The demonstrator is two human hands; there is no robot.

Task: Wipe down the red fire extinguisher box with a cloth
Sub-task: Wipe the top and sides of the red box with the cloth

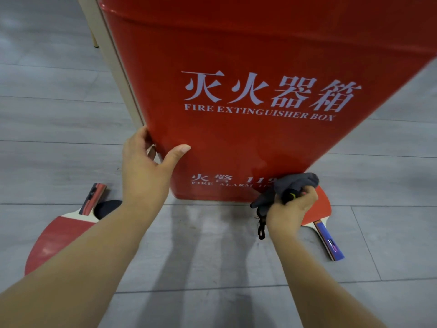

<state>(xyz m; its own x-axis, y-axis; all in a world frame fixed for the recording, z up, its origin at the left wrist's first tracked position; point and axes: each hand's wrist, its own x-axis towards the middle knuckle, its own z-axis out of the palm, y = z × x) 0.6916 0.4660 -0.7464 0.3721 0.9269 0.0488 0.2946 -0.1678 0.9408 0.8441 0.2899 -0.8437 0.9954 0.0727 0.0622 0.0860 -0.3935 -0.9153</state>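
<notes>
The red fire extinguisher box (248, 55) stands on the floor in front of me, white lettering on its front. My left hand (145, 166) grips its lower left edge, fingers wrapped around the side and thumb flat on the front. My right hand (292, 209) holds a bunched dark grey cloth (293, 184) pressed against the box's lower right corner. A black cord hangs from the cloth below my wrist.
Grey plank floor (212, 256) all around. A red table tennis paddle (59, 235) lies at the lower left beside a dark round object. A second paddle (322, 223) with a blue handle lies right of my right hand. A cream panel stands behind the box's left side.
</notes>
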